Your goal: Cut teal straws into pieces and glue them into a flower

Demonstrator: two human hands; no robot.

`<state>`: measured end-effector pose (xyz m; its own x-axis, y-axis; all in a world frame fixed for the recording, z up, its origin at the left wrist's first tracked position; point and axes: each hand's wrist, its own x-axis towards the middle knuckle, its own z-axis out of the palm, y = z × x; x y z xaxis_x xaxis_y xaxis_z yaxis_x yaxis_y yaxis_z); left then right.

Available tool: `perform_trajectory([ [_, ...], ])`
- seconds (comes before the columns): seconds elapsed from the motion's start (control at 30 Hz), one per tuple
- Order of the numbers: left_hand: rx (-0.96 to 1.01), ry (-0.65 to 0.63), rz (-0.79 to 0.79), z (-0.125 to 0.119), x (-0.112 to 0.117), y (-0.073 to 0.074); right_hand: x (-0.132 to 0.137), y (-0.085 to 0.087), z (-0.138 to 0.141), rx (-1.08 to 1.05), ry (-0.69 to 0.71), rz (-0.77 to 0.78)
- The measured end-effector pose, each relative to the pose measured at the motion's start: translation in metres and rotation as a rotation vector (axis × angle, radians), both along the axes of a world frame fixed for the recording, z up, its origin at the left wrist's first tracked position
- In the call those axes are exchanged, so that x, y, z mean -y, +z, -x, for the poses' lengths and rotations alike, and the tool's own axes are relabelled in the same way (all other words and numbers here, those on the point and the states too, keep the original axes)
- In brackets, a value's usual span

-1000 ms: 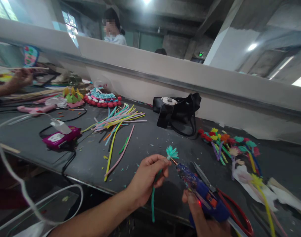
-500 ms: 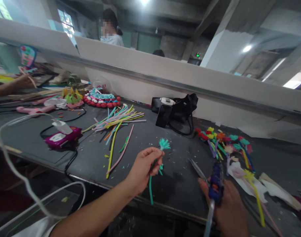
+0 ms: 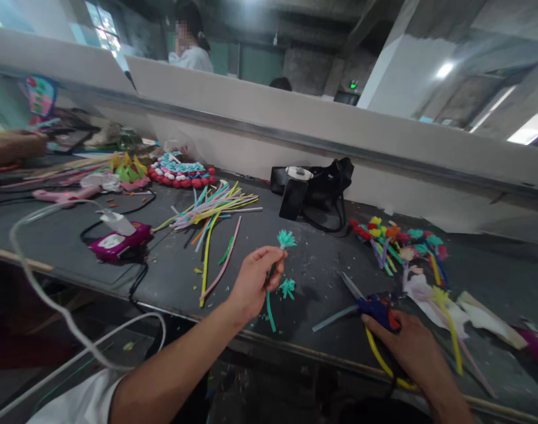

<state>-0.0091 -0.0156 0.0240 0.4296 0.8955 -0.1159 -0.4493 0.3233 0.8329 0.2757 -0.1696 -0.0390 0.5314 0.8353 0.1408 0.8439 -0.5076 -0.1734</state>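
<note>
My left hand (image 3: 256, 282) pinches a teal pipe-cleaner flower (image 3: 286, 239), its fringed head standing above the fingertips. Below that hand a teal stem (image 3: 271, 312) shows, and a second teal flower (image 3: 287, 288) lies on the table just right of it. My right hand (image 3: 412, 344) is closed on a blue glue gun (image 3: 379, 311) low over the table, thumb along its side. A clear glue stick (image 3: 334, 318) juts from the gun to the left. Scissor blades (image 3: 352, 287) point away just beyond it. Under the right hand curves a yellow piece (image 3: 379, 353), partly hidden.
Loose pipe cleaners (image 3: 215, 206) lie in a pile left of centre. A purple power strip (image 3: 121, 240) with a white plug and cable is nearer. A black bag (image 3: 324, 191) with a phone (image 3: 294, 199) rests by the partition. Colourful flowers (image 3: 396, 238) lie right. Another person's hand (image 3: 16, 147) is far left.
My right hand has turned the glue gun sideways, so its glue stick now points left. My left hand has shifted slightly left and up with the flower, uncovering the second flower.
</note>
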Motion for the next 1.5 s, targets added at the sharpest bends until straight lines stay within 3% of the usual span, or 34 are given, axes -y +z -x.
perform_trajectory([
  [0.13,0.000,-0.012,0.006,-0.002,0.000,-0.003,-0.003,0.017,0.025,0.182,-0.061,-0.191],
  [0.2,0.001,-0.021,0.005,-0.004,0.000,-0.004,-0.014,0.024,0.052,0.201,0.044,-0.347],
  [0.23,0.000,-0.024,0.004,-0.004,0.000,-0.005,-0.023,0.027,0.068,0.167,0.179,-0.387],
  [0.33,-0.008,-0.019,0.003,-0.006,0.000,-0.008,-0.052,0.029,0.115,0.059,0.467,-0.257],
  [0.47,-0.011,-0.006,-0.004,-0.007,0.000,-0.012,-0.080,0.022,0.147,0.076,0.504,-0.068],
  [0.6,-0.012,-0.042,0.003,-0.007,0.002,-0.014,-0.087,0.018,0.146,0.065,0.500,-0.065],
  [0.77,-0.036,-0.044,-0.018,-0.009,0.005,-0.013,-0.075,0.024,0.141,-0.013,0.530,-0.083],
  [0.93,-0.129,-0.062,-0.023,-0.017,0.014,-0.014,-0.064,0.036,0.145,-0.121,0.550,-0.231],
  [1.23,-0.192,-0.128,-0.046,-0.027,0.024,-0.027,-0.065,0.044,0.145,-0.090,0.471,-0.322],
  [1.5,-0.198,-0.136,-0.004,-0.028,0.025,-0.027,-0.063,0.042,0.147,-0.180,0.398,-0.418],
])
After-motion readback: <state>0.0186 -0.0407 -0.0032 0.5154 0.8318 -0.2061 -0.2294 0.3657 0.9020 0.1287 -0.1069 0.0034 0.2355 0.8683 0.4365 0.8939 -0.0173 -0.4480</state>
